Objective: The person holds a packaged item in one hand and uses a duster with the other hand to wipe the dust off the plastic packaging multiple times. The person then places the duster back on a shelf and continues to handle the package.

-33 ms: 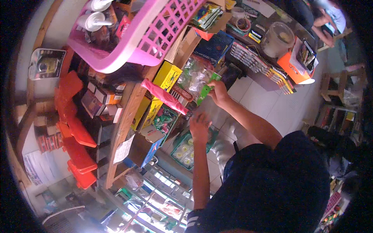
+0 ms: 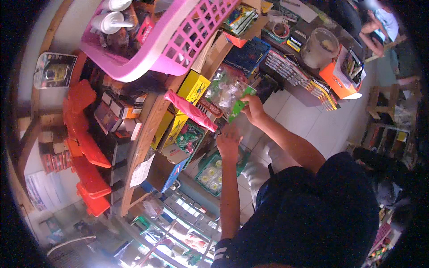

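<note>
Packet held up: one clear plastic packet [image 2: 228,91] with a green card header, full of small pale pieces, raised in front of the wooden shelving at the middle of the view.
Right hand: the right hand [image 2: 253,108] is closed on the packet's green lower corner, thumb and fingers pinching it; the forearm runs down and right to a dark blue sleeve.
Left hand: the left hand [image 2: 228,142] is lifted just below the packet, fingers loosely curled and pointing up toward a long pink wrapped packet [image 2: 190,110]; whether it touches anything cannot be told.
Pink packet: one, lying slantwise across the shelf edge, just left of both hands.
Yellow boxes: two, one yellow box [image 2: 193,87] above the pink packet and another below it.
Green tray: one green tray [image 2: 213,172] of round pale items sits under the left forearm, low on the shelving.
Pink basket: one large pink lattice basket [image 2: 178,40] on top of the shelf, holding two white bottles [image 2: 109,21].
Red items: a stack of red plastic pieces [image 2: 85,152] hangs at far left.
Counter: beyond the hands, one clear round tub [image 2: 318,47] and one orange box [image 2: 339,80] stand on a counter with rows of small packets.
Other person: a seated person [image 2: 380,24] is at top right, well apart.
</note>
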Tool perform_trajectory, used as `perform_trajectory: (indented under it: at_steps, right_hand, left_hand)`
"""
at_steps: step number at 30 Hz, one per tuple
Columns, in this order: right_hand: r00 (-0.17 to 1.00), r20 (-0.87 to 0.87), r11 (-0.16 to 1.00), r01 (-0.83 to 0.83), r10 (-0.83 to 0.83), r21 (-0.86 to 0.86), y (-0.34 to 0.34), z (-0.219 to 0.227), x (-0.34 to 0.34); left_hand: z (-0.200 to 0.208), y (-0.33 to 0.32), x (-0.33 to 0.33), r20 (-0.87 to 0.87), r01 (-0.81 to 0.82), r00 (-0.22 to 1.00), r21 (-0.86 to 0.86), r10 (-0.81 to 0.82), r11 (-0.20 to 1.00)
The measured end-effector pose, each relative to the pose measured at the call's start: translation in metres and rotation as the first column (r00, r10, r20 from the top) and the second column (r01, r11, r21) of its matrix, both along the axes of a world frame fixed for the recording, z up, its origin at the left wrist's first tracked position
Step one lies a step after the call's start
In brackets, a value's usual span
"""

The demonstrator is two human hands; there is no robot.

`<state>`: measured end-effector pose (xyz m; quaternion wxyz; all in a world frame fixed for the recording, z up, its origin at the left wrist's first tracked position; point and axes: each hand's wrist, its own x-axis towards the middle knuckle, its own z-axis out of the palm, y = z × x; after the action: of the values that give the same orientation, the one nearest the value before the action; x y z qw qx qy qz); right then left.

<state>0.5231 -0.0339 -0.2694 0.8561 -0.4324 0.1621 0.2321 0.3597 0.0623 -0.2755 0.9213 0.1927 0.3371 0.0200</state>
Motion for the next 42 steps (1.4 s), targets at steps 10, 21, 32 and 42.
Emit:
perform_trajectory:
  at_steps: [10, 21, 32, 42]
  right_hand:
    - [0.694, 0.559, 0.79, -0.023, 0.454, -0.613, -0.116, -0.054, -0.065]
    - [0.573, 0.028, 0.571, -0.809, 0.819, -0.137, -0.163, 0.113, -0.089]
    - [0.377, 0.323, 0.462, -0.852, 0.868, -0.247, -0.113, 0.236, -0.074]
    - [0.177, 0.379, 0.321, -0.877, 0.908, -0.358, -0.15, 0.221, -0.095]
  left_hand:
    - [0.009, -0.009, 0.073, 0.22, 0.015, 0.973, 0.26, -0.074, 0.965]
    - [0.167, -0.036, -0.037, 0.111, -0.129, 0.991, 0.647, 0.075, 0.751]
    - [0.226, -0.071, -0.102, 0.237, -0.098, 0.968, 0.649, -0.078, 0.755]
    - [0.198, -0.078, -0.143, 0.373, 0.061, 0.877, 0.539, -0.304, 0.84]
